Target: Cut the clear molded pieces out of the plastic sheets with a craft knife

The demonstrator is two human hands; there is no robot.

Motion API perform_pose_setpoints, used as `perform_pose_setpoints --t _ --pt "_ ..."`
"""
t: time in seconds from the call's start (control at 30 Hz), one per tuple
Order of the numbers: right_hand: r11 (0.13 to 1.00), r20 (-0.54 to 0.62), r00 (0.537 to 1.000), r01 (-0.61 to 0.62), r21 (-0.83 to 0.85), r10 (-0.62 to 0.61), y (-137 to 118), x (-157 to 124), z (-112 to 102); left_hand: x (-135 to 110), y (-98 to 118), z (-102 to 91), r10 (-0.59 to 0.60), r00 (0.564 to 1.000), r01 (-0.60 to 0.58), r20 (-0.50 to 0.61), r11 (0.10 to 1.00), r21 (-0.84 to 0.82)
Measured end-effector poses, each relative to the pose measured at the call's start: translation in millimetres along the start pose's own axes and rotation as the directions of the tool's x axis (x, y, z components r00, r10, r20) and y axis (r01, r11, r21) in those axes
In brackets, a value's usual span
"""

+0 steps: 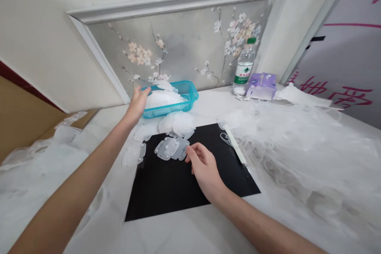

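Over on the white tabletop point(166, 234), the left hand point(137, 105) is stretched toward the far end, fingers loosely spread, right up against the corner of a teal plastic basket point(190, 97) heaped with white see-through stuff. Nothing looks gripped there. The right hand point(205, 170) is held low over a flat black mat point(190, 182), curled a bit, with the fingertips point(189, 158) set at the edge of a cluster of rounded translucent plastic pieces point(171, 149). Whether one is actually being pinched can't be told from this angle, tbh. More of those pieces are scattered just beside the cluster, between it and the basket. A thin white stick point(235, 145) is laid along the mat's right side, near a big pile of filmy clear plastic point(297, 158), and another filmy pile point(35, 178) is bunched at the left. Further back, a green-capped water bottle point(244, 67) and a purple tissue pack point(261, 86) are parked against a floral wall panel point(178, 43).
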State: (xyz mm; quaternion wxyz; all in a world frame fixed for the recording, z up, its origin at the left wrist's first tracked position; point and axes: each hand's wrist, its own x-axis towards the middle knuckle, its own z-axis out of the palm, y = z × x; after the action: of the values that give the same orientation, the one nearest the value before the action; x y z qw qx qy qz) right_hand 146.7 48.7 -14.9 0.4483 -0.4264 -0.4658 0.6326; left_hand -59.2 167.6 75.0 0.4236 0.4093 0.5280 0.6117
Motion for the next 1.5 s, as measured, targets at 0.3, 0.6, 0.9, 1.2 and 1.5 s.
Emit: perform_pose_setpoints --t 0.3,0.6,0.9,1.2,1.5 --pt "1.000 -0.057 0.998 0.009 0.006 -0.009 -1.3 1.5 -0.9 -94.6 -67.8 5.9 0.007 0.886 -0.454 0.463 0.211 0.866" --pt "1.000 -0.052 0.999 0.018 0.011 -0.017 -3.2 1.6 -0.8 -57.5 -84.8 55.1 -0.031 0.907 -0.417 0.420 0.074 0.906" --pt "1.000 -0.050 0.999 0.009 0.024 -0.007 -5.3 1.3 -1.3 -47.4 -85.1 59.5 0.225 0.902 -0.388 0.368 0.052 0.920" --pt "0.999 -0.073 0.997 0.020 0.040 -0.017 -4.3 2.7 -1.5 -86.0 -55.9 31.7 0.503 0.760 -0.541 0.411 0.141 0.829" --pt "0.969 -0.375 0.904 0.240 0.056 -0.203 -8.0 4.0 -13.1 -140.1 -62.0 27.2 0.192 0.656 -0.754 0.730 0.130 0.644"
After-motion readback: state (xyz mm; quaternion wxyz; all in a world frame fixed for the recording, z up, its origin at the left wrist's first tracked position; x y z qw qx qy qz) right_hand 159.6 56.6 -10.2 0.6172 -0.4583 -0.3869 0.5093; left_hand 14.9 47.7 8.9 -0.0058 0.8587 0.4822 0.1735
